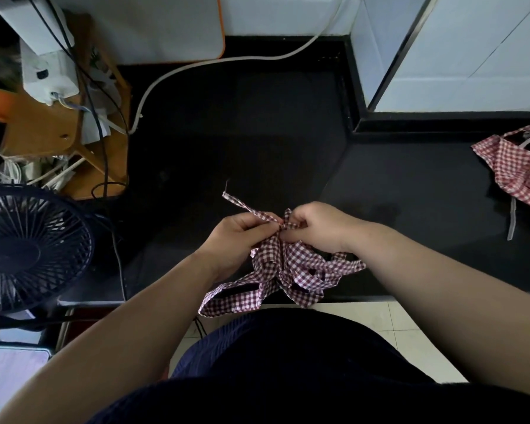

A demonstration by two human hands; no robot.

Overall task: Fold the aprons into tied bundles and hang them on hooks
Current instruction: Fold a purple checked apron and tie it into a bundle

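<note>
Beyond the dark blue shirt (288,362), the left hand (242,231) and the right hand (317,224) pinch the thin straps (242,207) of the red-and-white checked cloth apron (291,267) at the black counter's (257,133) near edge; it is probably soft and light, best held beside the knot.

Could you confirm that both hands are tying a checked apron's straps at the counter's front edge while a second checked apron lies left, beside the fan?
Not quite. The head view shows the second apron at the far right of the counter, not beside the fan on the left. The rest holds: left hand and right hand pinch the straps of the near apron at the front edge.
</note>
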